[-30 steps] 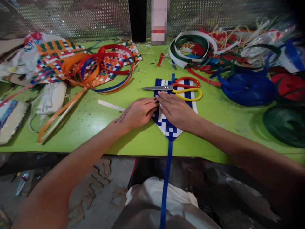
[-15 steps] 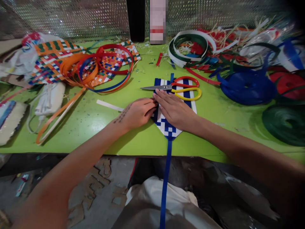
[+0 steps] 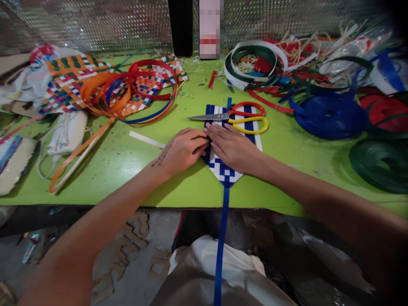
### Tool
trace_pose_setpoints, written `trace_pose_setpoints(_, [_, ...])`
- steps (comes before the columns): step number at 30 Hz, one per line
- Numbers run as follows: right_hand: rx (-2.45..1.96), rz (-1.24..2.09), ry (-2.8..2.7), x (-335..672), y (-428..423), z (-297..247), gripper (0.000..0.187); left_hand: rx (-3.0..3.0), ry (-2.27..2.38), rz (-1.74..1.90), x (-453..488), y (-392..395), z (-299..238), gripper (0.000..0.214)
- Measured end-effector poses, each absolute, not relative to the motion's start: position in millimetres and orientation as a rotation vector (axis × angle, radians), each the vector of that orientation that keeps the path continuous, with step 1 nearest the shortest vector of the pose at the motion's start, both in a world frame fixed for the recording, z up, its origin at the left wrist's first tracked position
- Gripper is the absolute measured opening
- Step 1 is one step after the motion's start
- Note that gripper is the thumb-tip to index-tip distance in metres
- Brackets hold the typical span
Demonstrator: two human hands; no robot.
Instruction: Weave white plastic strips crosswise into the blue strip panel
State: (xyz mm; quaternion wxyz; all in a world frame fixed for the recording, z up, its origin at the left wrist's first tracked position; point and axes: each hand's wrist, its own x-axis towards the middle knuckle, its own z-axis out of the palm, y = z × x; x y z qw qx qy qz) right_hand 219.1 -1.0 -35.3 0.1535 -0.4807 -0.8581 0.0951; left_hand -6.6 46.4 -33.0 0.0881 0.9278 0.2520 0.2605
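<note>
A blue and white woven piece (image 3: 225, 175) of flat plastic strips lies on the green table, pointed toward me. From its tip a long blue strip (image 3: 222, 229) hangs over the table edge onto my lap. My right hand (image 3: 234, 148) rests flat on the weave, fingers stretched toward its left side. At that left side my left hand (image 3: 188, 149) is closed, its fingertips pinched near the right fingertips. A white strip (image 3: 145, 139) runs in under the left hand; its pinched part is hidden. Scissors (image 3: 223, 117) with red and yellow handles lie across the weave's upper part.
Blue (image 3: 330, 117), red (image 3: 387, 112) and green strip rolls (image 3: 381, 165) stand at right. A white and green coil (image 3: 231, 70) sits behind. Colourful woven pieces (image 3: 73, 80), an orange coil (image 3: 91, 91) and a white power strip (image 3: 67, 131) lie left. The table's front edge (image 3: 178, 207) is near.
Both hands stay at the left side of the weave. The right fingers have drawn back slightly toward me, off the scissors' blades. The scissors and weave keep their place.
</note>
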Motion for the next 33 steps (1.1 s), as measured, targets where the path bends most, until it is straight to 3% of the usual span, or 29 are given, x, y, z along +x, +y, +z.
trace_pose_setpoints(33, [-1.396, 0.209, -2.478, 218.0, -3.0, -34.8, 0.059, 2.731, 0.8, 0.822, -7.2, 43.4, -34.6, 0.024])
